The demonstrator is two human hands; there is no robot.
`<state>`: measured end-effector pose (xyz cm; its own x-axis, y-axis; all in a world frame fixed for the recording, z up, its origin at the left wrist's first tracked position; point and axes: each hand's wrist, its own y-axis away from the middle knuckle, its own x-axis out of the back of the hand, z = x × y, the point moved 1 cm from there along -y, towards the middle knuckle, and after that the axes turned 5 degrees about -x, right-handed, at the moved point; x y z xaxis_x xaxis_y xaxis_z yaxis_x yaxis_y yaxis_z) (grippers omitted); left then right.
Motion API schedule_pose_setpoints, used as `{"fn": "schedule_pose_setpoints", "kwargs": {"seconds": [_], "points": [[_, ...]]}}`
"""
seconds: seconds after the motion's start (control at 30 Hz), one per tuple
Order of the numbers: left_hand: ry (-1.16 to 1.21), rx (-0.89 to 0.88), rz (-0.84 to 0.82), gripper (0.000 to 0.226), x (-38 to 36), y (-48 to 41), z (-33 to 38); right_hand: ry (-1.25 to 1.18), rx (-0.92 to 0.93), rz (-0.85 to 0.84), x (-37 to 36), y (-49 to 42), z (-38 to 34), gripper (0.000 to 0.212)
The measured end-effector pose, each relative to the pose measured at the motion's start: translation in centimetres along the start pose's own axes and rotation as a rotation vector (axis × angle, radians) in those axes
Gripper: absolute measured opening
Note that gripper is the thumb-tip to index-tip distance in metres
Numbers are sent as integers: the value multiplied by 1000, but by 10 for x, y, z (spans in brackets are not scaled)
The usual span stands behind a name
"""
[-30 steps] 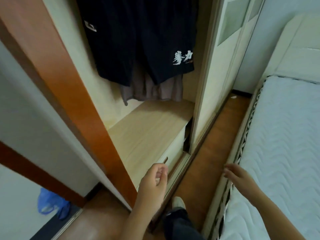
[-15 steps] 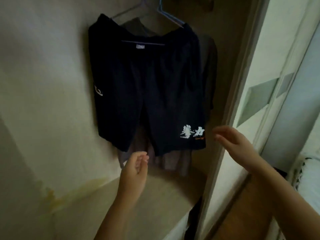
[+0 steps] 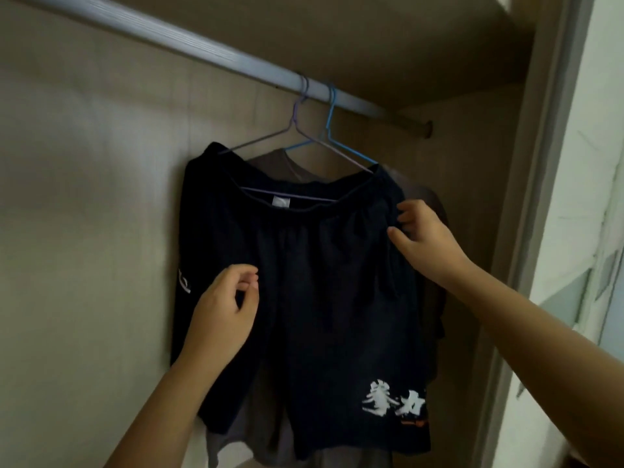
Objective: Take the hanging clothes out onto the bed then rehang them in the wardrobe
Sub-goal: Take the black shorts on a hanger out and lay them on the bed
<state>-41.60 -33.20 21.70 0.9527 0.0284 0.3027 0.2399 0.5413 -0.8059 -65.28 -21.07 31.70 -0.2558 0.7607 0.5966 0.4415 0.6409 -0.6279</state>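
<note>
Head view looks up into the wardrobe [image 3: 84, 197], where a pale rail [image 3: 189, 38] runs from upper left down to the right. Two wire hangers hook over the rail close together: a purple hanger [image 3: 293, 121] and, just to its right, a blue hanger [image 3: 330, 130]. Dark shorts [image 3: 320, 282] hang on the purple hanger, the waistband draped over its bottom bar with a small white label [image 3: 281, 201] at the middle. White characters [image 3: 391, 401] are printed near the hem of the right leg, and a small white mark sits on the left leg's outer edge. Behind the shorts hangs a brown shirt [image 3: 280, 160] on the blue hanger; its collar shows above the waistband and its hem below the shorts.

The left hand [image 3: 223, 309] is raised in front of the shorts' left leg, its fingers [image 3: 251, 282] loosely curled with a gap to the thumb, and no cloth is visibly held. The right hand [image 3: 425, 241] is at the right side of the shorts just below the waistband; its fingers [image 3: 396, 234] touch the cloth there, thumb above and the others below, but whether they pinch it I cannot tell. A pale door frame [image 3: 540, 163] stands at the right.
</note>
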Motion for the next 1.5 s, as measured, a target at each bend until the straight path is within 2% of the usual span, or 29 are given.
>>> {"fn": "schedule_pose_setpoints", "kwargs": {"seconds": [0.17,0.3,0.5,0.6,0.7,0.87,1.03,1.17,1.27,1.33,1.43,1.5], "points": [[-79,-44,57,20,16,-28,-9,219,120,230,-6,-69,-22,53],[-133,-39,78,19,32,-34,-21,368,25,122,-14,-110,-24,49],[-202,-27,90,25,50,-34,-28,230,47,15,-23,-139,-25,38],[-249,-26,77,19,53,-38,-29,190,70,107,-27,-142,-23,33],[-269,-28,79,18,54,-44,-30,195,100,251,-25,-141,-24,31],[-293,-38,100,22,52,-53,-28,131,149,368,-9,-141,-34,29],[-331,-70,145,33,51,-61,-23,11,167,373,3,-128,-26,28],[-370,-158,202,37,56,-67,-16,-7,236,400,0,-93,-14,20],[-492,-230,287,51,68,-72,-12,33,293,418,-5,-64,-1,18],[-589,-201,313,57,76,-74,-13,65,311,391,-6,-46,10,18],[-657,-109,203,68,77,-72,-19,95,304,350,-4,-22,29,24],[-589,-65,80,69,69,-64,-22,86,269,317,-3,-5,44,23]]}}
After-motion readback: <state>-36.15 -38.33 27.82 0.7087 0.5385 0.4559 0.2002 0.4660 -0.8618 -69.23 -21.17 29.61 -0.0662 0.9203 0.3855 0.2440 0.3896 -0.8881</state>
